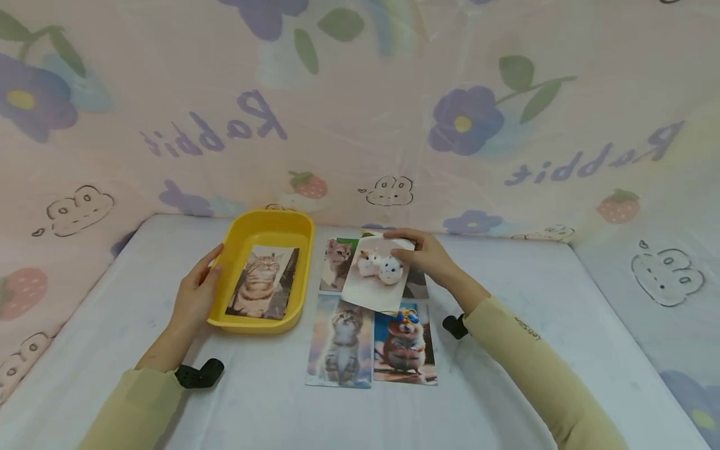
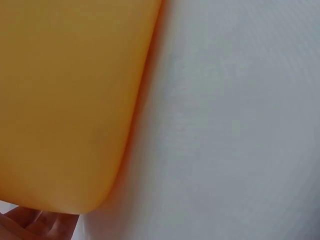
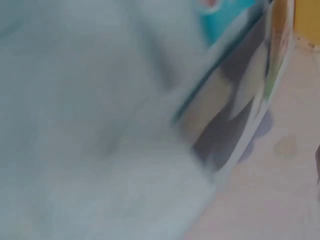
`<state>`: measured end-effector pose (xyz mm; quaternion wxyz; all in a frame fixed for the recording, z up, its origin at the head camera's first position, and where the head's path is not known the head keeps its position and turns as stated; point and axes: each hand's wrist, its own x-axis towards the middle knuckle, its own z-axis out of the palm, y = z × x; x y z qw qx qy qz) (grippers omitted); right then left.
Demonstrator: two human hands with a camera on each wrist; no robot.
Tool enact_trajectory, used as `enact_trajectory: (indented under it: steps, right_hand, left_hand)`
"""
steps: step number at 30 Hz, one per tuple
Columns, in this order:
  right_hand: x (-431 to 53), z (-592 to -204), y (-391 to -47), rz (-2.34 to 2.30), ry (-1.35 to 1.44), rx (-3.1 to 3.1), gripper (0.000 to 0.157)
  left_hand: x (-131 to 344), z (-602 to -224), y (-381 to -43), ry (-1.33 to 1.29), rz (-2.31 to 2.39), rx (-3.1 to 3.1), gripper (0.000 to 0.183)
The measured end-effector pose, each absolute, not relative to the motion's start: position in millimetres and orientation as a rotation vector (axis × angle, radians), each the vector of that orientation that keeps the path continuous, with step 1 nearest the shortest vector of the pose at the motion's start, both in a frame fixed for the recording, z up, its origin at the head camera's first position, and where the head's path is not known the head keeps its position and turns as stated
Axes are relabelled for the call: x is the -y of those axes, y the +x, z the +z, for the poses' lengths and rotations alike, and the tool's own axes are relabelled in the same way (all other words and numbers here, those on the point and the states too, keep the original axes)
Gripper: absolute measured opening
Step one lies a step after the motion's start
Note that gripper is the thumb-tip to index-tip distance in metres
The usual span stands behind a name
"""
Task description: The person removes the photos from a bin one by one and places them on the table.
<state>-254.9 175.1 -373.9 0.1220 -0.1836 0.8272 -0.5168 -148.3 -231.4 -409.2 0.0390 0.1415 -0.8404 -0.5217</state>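
Note:
My left hand (image 1: 194,294) grips the left rim of a yellow tray (image 1: 306,265); its fingers (image 2: 42,225) curl at the tray's edge in the left wrist view. Inside the tray lie photo cards, a sleeping orange kitten card (image 1: 259,284) on top. Between the thumb and fingers of my right hand (image 1: 430,256) is a card with two white hamsters (image 1: 377,265), held by its upper right corner. It overlaps a kitten card (image 1: 337,265) and other cards behind it. Nearer me lie a grey kitten card (image 1: 343,344) and a card of a hamster in sunglasses (image 1: 406,347).
A white cloth covers the table (image 1: 517,300). Behind it rises a pink patterned curtain (image 1: 360,125) with flowers, strawberries and bunnies. Black devices (image 1: 200,374) are strapped at both wrists. The right wrist view is blurred.

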Motion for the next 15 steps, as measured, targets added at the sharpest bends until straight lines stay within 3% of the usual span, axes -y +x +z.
enact_trajectory:
  steps: [15]
  right_hand:
    - [-252.7, -374.9, -259.4, -1.392, -0.393, -2.424, 0.041]
  left_hand:
    - [232.0, -407.6, -147.7, 0.388, -1.604, 2.594, 0.049]
